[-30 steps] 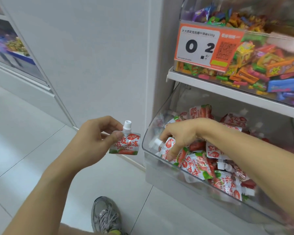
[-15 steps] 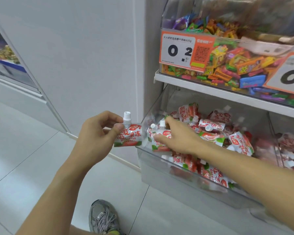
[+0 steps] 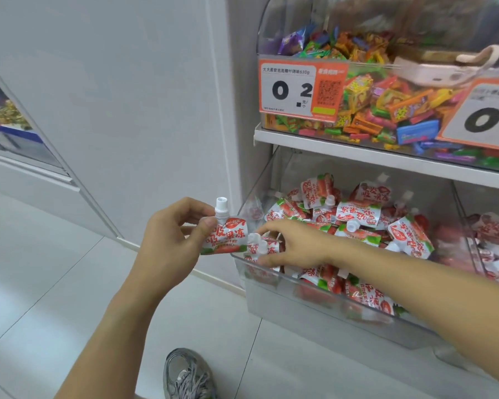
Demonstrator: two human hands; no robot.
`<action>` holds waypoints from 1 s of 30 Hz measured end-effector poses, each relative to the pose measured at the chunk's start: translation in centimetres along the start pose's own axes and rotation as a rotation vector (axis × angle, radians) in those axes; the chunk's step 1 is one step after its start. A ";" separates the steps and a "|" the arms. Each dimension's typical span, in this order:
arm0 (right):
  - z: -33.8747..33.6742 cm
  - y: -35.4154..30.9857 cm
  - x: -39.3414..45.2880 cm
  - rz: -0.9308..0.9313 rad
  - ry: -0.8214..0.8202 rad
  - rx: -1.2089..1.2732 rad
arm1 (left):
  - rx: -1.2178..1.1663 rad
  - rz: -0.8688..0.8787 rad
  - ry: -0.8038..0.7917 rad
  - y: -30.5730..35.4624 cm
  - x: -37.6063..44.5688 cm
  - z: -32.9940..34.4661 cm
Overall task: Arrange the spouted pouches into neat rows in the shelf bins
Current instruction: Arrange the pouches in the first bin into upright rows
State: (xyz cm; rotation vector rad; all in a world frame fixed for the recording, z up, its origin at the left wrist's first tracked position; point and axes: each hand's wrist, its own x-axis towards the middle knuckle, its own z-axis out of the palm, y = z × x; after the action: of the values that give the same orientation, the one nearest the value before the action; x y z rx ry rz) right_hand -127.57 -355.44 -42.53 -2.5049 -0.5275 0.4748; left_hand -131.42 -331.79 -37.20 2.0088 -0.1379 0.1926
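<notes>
Since 0.5 s ago the right hand (image 3: 297, 246) has drawn its pouches (image 3: 264, 247) to the bin (image 3: 314, 309) corner and pinches them upright, starting a row, while the left hand (image 3: 170, 240) pinches 1 pouch (image 3: 228, 236) just outside.

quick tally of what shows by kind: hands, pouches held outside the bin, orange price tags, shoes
hands: 2, the left hand and the right hand
pouches held outside the bin: 1, the upright pouch in the left hand
orange price tags: 2, the near price tag and the cut-off price tag
shoes: 1, the grey shoe
total: 6
</notes>
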 end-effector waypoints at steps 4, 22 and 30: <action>1.3 -0.8 -0.3 0.031 -0.048 -0.104 | 0.004 0.055 0.051 0.1 0.1 0.5; -1.0 1.5 -2.6 -0.156 0.193 0.446 | 0.205 0.335 -0.173 0.1 1.1 7.7; -0.9 0.6 -0.4 0.175 0.145 0.133 | 0.456 0.336 -0.386 -1.7 -0.4 6.9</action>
State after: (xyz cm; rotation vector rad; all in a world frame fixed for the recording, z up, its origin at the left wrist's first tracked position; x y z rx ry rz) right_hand -127.37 -356.51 -42.03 -2.4436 -0.2147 0.3762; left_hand -131.03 -337.33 -41.71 2.4500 -0.7353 0.0460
